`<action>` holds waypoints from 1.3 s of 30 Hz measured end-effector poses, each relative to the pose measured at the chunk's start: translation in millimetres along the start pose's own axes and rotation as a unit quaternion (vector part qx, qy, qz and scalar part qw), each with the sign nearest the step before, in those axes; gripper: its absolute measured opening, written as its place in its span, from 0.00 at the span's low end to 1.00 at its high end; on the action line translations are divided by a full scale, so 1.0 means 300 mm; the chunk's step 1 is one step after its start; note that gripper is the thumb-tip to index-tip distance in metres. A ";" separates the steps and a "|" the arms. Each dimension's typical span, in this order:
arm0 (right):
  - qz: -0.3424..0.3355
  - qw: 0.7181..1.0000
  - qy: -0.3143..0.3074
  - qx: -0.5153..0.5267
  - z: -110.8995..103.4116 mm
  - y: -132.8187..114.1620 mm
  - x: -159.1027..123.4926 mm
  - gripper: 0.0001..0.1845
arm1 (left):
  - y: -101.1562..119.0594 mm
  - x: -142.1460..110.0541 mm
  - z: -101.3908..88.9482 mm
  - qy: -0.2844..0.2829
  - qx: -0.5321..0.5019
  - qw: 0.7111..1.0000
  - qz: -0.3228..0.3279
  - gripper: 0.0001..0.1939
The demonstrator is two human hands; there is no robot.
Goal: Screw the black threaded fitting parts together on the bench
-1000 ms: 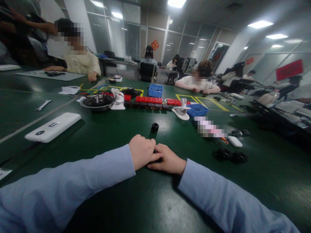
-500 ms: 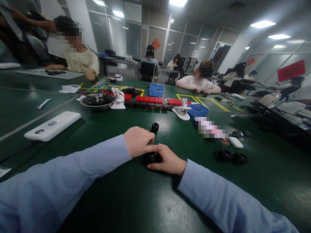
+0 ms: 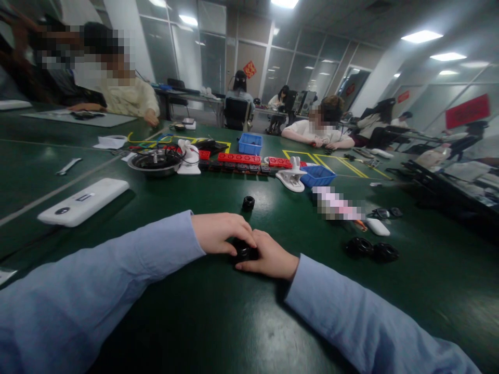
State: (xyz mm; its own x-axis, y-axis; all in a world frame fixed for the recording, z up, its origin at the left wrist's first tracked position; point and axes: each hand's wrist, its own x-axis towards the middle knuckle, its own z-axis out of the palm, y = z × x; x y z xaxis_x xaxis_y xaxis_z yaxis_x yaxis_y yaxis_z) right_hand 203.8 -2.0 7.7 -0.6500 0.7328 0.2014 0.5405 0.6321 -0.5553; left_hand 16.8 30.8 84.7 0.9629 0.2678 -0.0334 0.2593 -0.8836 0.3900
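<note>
In front of me on the green table sits a black round part with a ringed top, a little like a small tyre. My right hand curves round its right side, thumb in front and fingers behind. From the left, my left hand reaches over the same part, its thumb at the left edge and its fingers across the top by my right fingertips. Both hands partly cover it. A smaller black ring-shaped piece stands just beyond my hands. Two black tyre-like parts lie together to the right.
A white power bank-like device and a wrench lie left. Further back are a metal bowl, a red-and-black power strip, a white clip stand and blue bins. Co-workers sit across the table.
My left hand has come down and slightly left onto the black part, its fingers now over the top. My right hand has stayed in place round it.
</note>
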 end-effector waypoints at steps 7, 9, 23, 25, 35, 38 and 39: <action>-0.003 1.000 0.000 -0.001 0.000 -0.004 0.000 0.22 | 0.035 0.010 -0.004 -0.003 0.059 0.997 -0.041 0.18; -0.006 1.000 0.004 -0.002 0.001 -0.004 -0.001 0.23 | 0.046 0.011 -0.008 -0.011 0.063 0.996 -0.059 0.19; -0.005 1.000 -0.006 0.006 -0.002 -0.004 0.001 0.25 | 0.071 0.014 -0.001 -0.016 0.098 0.989 -0.106 0.16; -0.009 1.000 -0.007 0.010 0.000 -0.002 0.000 0.26 | 0.077 0.014 0.000 -0.019 0.101 0.988 -0.119 0.16; -0.010 1.000 0.004 0.011 0.002 -0.007 0.000 0.26 | 0.155 0.023 0.021 0.004 0.164 0.958 -0.234 0.12; -0.006 1.000 0.006 0.009 0.003 -0.009 0.001 0.25 | 0.177 0.032 0.025 -0.001 0.176 0.947 -0.270 0.12; -0.005 1.000 0.007 0.007 0.003 -0.010 0.001 0.25 | 0.182 0.035 0.026 -0.002 0.178 0.945 -0.276 0.13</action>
State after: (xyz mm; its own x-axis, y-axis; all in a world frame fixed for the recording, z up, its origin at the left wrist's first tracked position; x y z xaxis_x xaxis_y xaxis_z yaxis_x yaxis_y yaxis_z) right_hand 201.4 -3.7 8.7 -0.6484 0.7295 0.2176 0.5261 0.6360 -0.5646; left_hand 41.6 -17.5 98.4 0.6740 0.7243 -0.1455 0.7297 -0.6834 -0.0217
